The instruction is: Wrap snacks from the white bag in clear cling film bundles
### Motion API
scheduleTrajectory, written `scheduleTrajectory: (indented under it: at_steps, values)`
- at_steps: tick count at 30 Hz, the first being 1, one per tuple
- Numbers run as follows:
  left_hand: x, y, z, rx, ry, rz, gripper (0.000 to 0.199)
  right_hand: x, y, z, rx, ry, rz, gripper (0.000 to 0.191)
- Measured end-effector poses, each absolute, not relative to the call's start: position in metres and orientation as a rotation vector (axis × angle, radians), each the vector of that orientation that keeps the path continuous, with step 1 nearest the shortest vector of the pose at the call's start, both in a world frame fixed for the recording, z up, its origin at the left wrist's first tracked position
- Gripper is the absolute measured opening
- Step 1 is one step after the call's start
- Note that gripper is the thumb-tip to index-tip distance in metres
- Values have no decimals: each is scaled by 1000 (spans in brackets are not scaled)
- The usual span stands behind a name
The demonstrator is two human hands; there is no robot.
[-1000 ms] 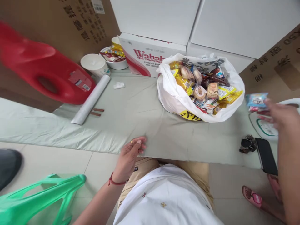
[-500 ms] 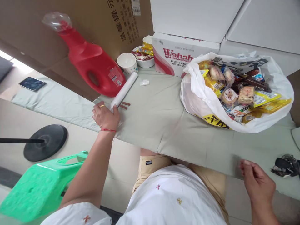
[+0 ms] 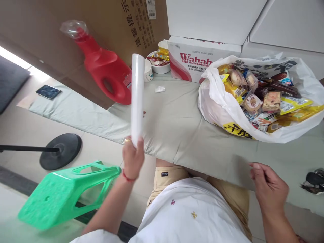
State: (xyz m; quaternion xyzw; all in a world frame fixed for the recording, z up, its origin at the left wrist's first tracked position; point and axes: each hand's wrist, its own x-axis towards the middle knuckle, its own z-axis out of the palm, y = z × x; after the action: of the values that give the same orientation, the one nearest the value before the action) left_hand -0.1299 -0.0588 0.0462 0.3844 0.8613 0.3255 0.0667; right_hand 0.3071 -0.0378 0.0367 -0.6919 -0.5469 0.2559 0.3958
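Note:
My left hand (image 3: 132, 156) is closed round the lower end of a smooth white roll (image 3: 138, 98), which looks like rolled plastic film or bags. The roll points upward, lifted off the cloth-covered table (image 3: 182, 118). Behind it, the roll partly covers a red plastic jug (image 3: 106, 74) and a white paper cup (image 3: 148, 71). My right hand (image 3: 270, 184) is loosely curled over the table's front edge, thumb against the forefinger, with nothing visible in it. Nearest to that hand is a white plastic bag (image 3: 215, 108) full of wrapped snacks.
A Wahaha water carton (image 3: 186, 69) and a white bowl (image 3: 162, 69) of snacks stand at the back. A crumpled white scrap (image 3: 160, 89) lies mid-table. A phone (image 3: 48, 91) is at far left, dark keys-like items (image 3: 314, 182) at right. A green stool (image 3: 50, 195) stands on the floor.
My left hand has picked the white roll up off the table and swung it upright, toward me and to the right. My right hand has shifted slightly left and stays curled.

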Motion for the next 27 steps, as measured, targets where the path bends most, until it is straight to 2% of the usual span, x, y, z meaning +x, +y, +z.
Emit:
scheduleTrajectory:
  at_steps: [4,8,11,15,19,22,27]
  values:
    - [-30,-100,24,956,2069,1221,56,227,-19,44,-1443,-1362,1426,40]
    - [20,-106,13,1015,1755,1210,48,154,-5,39,-954,-1181,1816,51]
    - [14,-93,16,1181,1535,1069,49,136,-2,35,-886,-991,1964,51]
    - [-8,-65,27,1198,1574,1017,53,151,-5,33,-928,-773,2111,47]
    - [-6,-28,34,1150,1650,1136,48,165,-13,29,-966,-899,2053,50]
    - [7,-6,33,1177,1674,1085,49,165,-19,25,-1019,-1087,1906,55]
    - [17,1,22,1064,1553,1110,50,168,-24,20,-961,-931,2089,52]
